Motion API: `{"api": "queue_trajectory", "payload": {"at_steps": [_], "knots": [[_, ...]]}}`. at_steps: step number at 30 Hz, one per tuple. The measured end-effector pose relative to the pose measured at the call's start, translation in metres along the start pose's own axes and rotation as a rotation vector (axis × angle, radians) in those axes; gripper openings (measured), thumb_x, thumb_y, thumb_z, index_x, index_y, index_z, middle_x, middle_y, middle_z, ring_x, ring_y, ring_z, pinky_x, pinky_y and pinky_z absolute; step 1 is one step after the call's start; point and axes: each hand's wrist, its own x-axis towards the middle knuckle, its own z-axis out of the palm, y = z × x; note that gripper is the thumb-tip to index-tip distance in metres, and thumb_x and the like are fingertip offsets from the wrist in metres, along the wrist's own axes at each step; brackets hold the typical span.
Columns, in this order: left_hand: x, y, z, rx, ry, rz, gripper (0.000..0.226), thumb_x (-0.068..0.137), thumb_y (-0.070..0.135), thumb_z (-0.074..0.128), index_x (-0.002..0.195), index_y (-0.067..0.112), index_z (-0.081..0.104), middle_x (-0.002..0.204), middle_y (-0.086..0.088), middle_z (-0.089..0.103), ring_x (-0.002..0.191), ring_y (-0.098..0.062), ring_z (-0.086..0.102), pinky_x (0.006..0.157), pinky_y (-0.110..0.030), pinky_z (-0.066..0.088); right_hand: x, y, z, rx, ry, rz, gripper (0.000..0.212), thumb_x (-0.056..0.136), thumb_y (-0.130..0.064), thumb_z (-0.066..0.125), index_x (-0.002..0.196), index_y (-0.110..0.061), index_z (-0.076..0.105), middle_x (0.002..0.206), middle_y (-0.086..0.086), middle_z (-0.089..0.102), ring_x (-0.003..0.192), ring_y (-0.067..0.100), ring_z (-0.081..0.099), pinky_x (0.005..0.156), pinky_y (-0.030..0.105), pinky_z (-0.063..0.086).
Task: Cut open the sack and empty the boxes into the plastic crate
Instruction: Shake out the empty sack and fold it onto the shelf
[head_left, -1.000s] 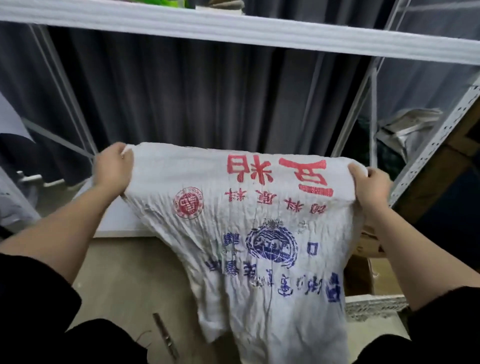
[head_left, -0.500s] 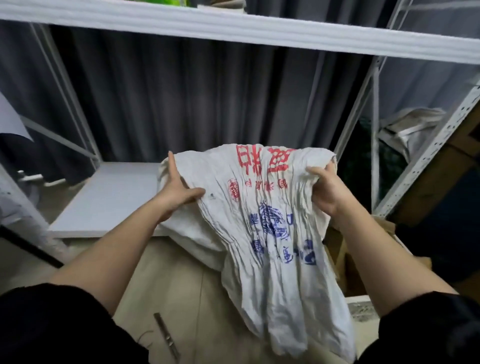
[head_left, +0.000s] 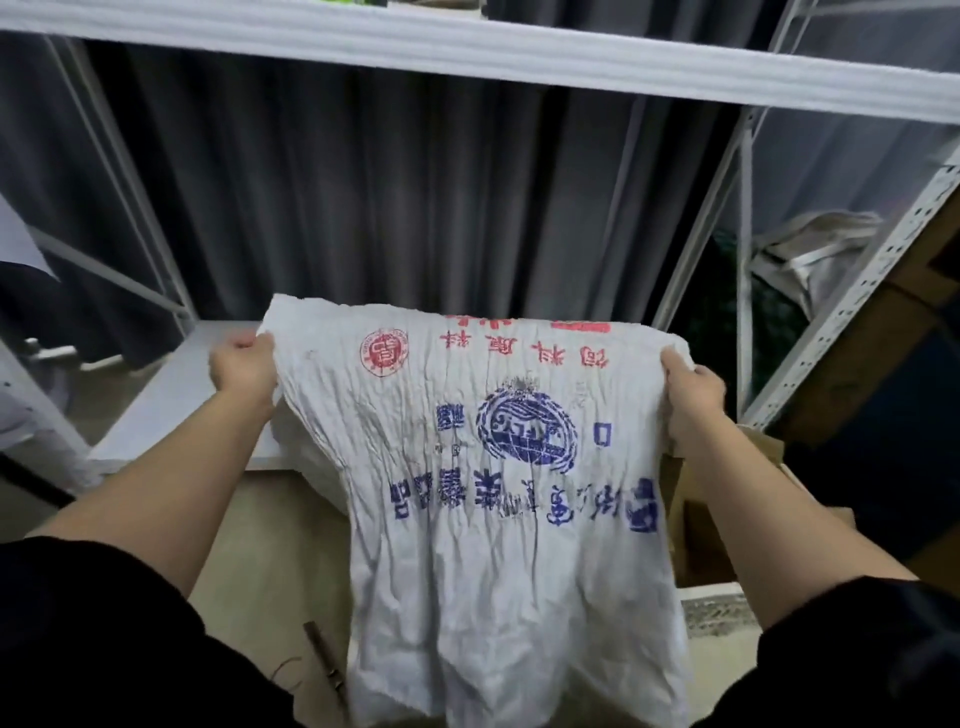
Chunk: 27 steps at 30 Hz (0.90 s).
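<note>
A limp white woven sack (head_left: 498, 519) with red and blue print hangs upside down in front of me, spread flat. My left hand (head_left: 244, 369) grips its upper left edge and my right hand (head_left: 693, 400) grips its upper right edge. The sack's top edge is folded over away from me. Brown cardboard boxes (head_left: 696, 535) show behind the sack's right side, partly hidden by my right arm. A pale crate rim (head_left: 717, 613) peeks out below them at the right.
A white shelf board (head_left: 182, 395) lies low behind the sack, with grey curtains beyond. A white shelf beam (head_left: 467, 52) crosses overhead, and a perforated metal upright (head_left: 852, 291) stands at the right. A thin cutting tool (head_left: 324, 660) lies on the beige floor.
My hands moved apart from a bunched-up hold, spreading the sack flat again. The grip sits lower on the sack than a second ago, with the top folded back.
</note>
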Motion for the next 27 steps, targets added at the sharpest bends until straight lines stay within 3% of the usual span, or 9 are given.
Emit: {"api": "queue_trajectory", "payload": {"at_steps": [4,8,12,15,17,19,22,24,27], "knots": [[-0.001,0.021,0.000,-0.186,-0.308,-0.156,0.009,0.088,0.015,0.054,0.087,0.011,0.062,0.073,-0.002,0.060,0.072,-0.020,0.059,0.056,-0.024,0.046,-0.018,0.004,0.005,0.192,-0.457,0.212,0.041,0.091,-0.040,0.049,0.113,-0.008,0.063,0.109,0.012,0.069,0.099,0.027,0.064,0.086,0.037,0.049],[-0.008,0.024,-0.003,0.034,-0.549,-0.032,0.011,0.092,0.018,0.059,0.097,0.010,0.064,0.095,-0.005,0.070,0.082,-0.016,0.065,0.073,-0.026,0.050,-0.019,0.014,0.020,0.052,-0.514,0.124,0.024,0.091,-0.021,0.048,0.106,-0.007,0.060,0.096,0.009,0.068,0.086,0.023,0.064,0.075,0.032,0.049],[0.019,-0.001,-0.030,0.347,-0.290,0.190,0.020,0.092,0.007,0.055,0.110,0.007,0.061,0.109,-0.009,0.061,0.096,-0.023,0.056,0.074,-0.031,0.045,-0.005,0.027,0.010,-0.077,-0.218,-0.140,0.021,0.091,-0.026,0.054,0.076,-0.012,0.053,0.076,0.009,0.057,0.071,0.021,0.051,0.065,0.028,0.038],[0.031,-0.012,-0.047,0.221,-0.229,0.146,0.014,0.093,0.005,0.052,0.103,0.006,0.061,0.093,-0.007,0.058,0.082,-0.019,0.052,0.069,-0.028,0.040,0.013,0.040,0.001,-0.119,-0.326,-0.185,0.035,0.078,-0.043,0.059,0.083,-0.009,0.066,0.125,0.010,0.059,0.107,0.020,0.055,0.094,0.039,0.041],[0.030,-0.009,-0.050,0.111,-0.289,0.086,0.016,0.089,0.002,0.049,0.080,0.014,0.054,0.076,0.000,0.050,0.068,-0.011,0.046,0.063,-0.026,0.036,0.007,0.036,0.003,0.082,-0.450,-0.082,0.027,0.083,-0.028,0.052,0.103,-0.022,0.070,0.136,-0.003,0.052,0.117,0.014,0.051,0.102,0.038,0.039],[0.030,-0.002,-0.050,0.033,-0.337,0.035,0.026,0.084,-0.001,0.045,0.067,0.019,0.044,0.063,0.005,0.042,0.060,-0.007,0.039,0.059,-0.021,0.032,0.000,0.029,0.004,0.214,-0.562,-0.044,0.042,0.087,-0.011,0.039,0.122,-0.020,0.061,0.120,-0.003,0.060,0.104,0.011,0.054,0.092,0.027,0.042],[0.032,0.008,-0.051,0.037,-0.403,0.027,0.028,0.079,-0.005,0.042,0.062,0.017,0.042,0.054,0.008,0.041,0.059,-0.007,0.037,0.059,-0.019,0.031,-0.007,0.016,0.008,0.211,-0.649,-0.104,0.040,0.082,0.001,0.034,0.104,-0.015,0.064,0.098,-0.004,0.067,0.092,0.012,0.056,0.084,0.024,0.041],[0.035,0.012,-0.055,0.129,-0.413,0.098,0.024,0.076,-0.007,0.045,0.065,0.014,0.049,0.066,0.002,0.047,0.066,-0.010,0.041,0.065,-0.022,0.032,-0.011,0.007,0.012,0.189,-0.619,-0.143,0.038,0.079,0.007,0.037,0.087,-0.017,0.065,0.081,-0.006,0.067,0.084,0.013,0.055,0.080,0.025,0.039],[0.036,0.014,-0.055,0.248,-0.371,0.245,0.018,0.083,-0.007,0.052,0.087,0.008,0.061,0.085,-0.007,0.057,0.081,-0.018,0.050,0.079,-0.030,0.039,-0.015,-0.001,0.016,0.089,-0.527,-0.236,0.045,0.079,0.010,0.042,0.093,-0.025,0.065,0.093,-0.002,0.065,0.090,0.017,0.058,0.081,0.031,0.044]]}}
